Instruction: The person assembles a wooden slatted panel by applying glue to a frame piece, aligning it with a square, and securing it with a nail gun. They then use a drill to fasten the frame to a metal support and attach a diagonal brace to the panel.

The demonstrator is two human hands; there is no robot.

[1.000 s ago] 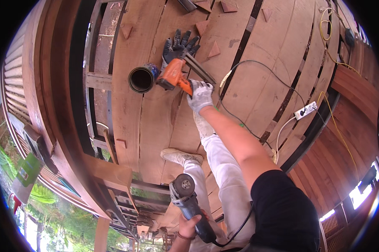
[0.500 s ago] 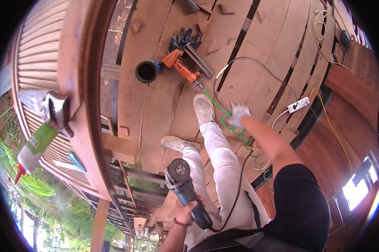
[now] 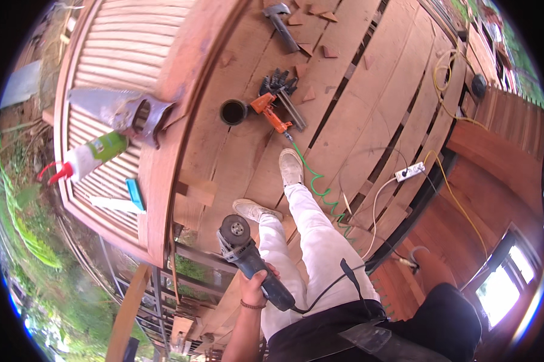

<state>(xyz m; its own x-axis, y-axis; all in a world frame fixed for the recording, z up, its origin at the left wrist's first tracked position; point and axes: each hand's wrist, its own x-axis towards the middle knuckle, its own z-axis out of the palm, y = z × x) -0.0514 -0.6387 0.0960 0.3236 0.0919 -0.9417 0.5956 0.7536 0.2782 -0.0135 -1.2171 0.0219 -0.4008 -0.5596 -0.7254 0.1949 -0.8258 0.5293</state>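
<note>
My left hand [image 3: 255, 287] is wrapped around the body of a black angle grinder [image 3: 252, 260]. Its disc end points up and away, and its cord trails off to the right past my waist. Far to my right, low beside the wooden wall, my gloved right hand [image 3: 420, 256] is small and blurred. A dark power cord [image 3: 390, 246] runs up to it and appears to be in its grip; the fingers are hard to make out. Beyond my feet lie an orange nail gun [image 3: 272, 113] with a coiled green air hose [image 3: 318, 184], and a black glove [image 3: 278, 82].
A dark open can [image 3: 233, 112] stands left of the nail gun. Saw [image 3: 112, 108], green-white glue bottle [image 3: 94, 155] and teal-handled tool [image 3: 134, 194] rest on the slatted panel. A hammer [image 3: 281, 29] and wood offcuts lie farther off. A white power strip [image 3: 409, 172] sits right, near gapped boards.
My right hand has moved back and right, away from the green hose toward the wall. The dark cord's loop has shifted the same way. The grinder stays in my left hand; the view has turned.
</note>
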